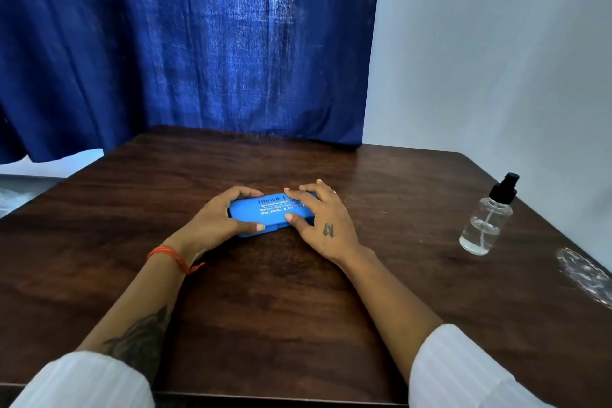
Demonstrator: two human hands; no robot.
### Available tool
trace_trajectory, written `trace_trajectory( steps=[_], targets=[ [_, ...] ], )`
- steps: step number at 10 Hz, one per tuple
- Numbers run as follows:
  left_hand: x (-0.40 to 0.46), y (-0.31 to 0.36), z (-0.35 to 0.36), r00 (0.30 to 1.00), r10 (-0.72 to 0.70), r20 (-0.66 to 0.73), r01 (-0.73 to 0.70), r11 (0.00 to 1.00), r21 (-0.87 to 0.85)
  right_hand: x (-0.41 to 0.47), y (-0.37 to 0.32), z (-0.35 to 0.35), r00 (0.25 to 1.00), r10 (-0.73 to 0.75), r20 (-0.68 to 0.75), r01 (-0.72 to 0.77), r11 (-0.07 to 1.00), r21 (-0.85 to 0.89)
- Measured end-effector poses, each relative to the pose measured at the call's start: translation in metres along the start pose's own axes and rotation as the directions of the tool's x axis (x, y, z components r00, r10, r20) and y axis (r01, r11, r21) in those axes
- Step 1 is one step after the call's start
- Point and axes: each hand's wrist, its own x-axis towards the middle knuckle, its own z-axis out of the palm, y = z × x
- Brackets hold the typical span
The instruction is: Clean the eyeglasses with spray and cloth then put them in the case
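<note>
At frame centre on the dark wooden table [298,308], the closed blue hard-plastic eyeglass case [265,214] looks light, rigid and smooth. Left hand [220,220] and right hand [319,222] each grip one end; thumbs at the front seam suit opening.

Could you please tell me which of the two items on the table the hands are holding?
The flat blue plastic case: both hands grip its ends, while the clear spray bottle with the black pump stands untouched at the right.

Dark wooden table [298,291] fills near scene; deep blue curtain [185,43] hangs far left, pale wall [496,43] far right.
</note>
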Motion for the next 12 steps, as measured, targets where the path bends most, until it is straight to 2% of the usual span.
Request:
trace_trajectory(
  steps=[1,2,3,5,8,10,11,12],
  targets=[
    [-0.001,0.001,0.002,0.997,0.025,-0.069,-0.022,0.999,0.047,-0.002,0.003,-0.001,0.994,0.104,-0.017,-0.103,0.994,0.049],
    [0.000,0.001,0.005,0.988,0.041,-0.150,-0.017,0.987,0.158,-0.001,0.006,-0.002,0.963,0.263,0.050,-0.268,0.954,0.137],
    [0.002,0.001,0.013,0.985,0.064,-0.162,-0.026,0.973,0.228,-0.002,0.007,-0.002,0.955,0.288,0.066,-0.295,0.943,0.157],
    [0.004,0.010,0.038,0.976,0.081,-0.203,-0.049,0.986,0.159,-0.007,0.012,-0.014,0.925,0.380,0.028,-0.377,0.900,0.219],
    [0.014,0.050,0.100,0.989,0.142,-0.043,-0.135,0.982,0.133,-0.047,0.041,-0.071,0.834,0.545,-0.085,-0.525,0.832,0.181],
    [0.019,0.073,0.124,0.999,0.018,0.034,-0.022,0.992,0.123,-0.055,0.042,-0.099,0.764,0.640,-0.089,-0.622,0.766,0.165],
    [0.021,0.078,0.126,0.996,-0.044,0.077,0.032,0.989,0.142,-0.053,0.041,-0.108,0.759,0.649,-0.042,-0.642,0.758,0.118],
    [0.018,0.091,0.125,0.997,-0.055,0.050,0.041,0.966,0.254,-0.046,0.029,-0.118,0.792,0.609,-0.042,-0.606,0.792,0.067]
  ],
)
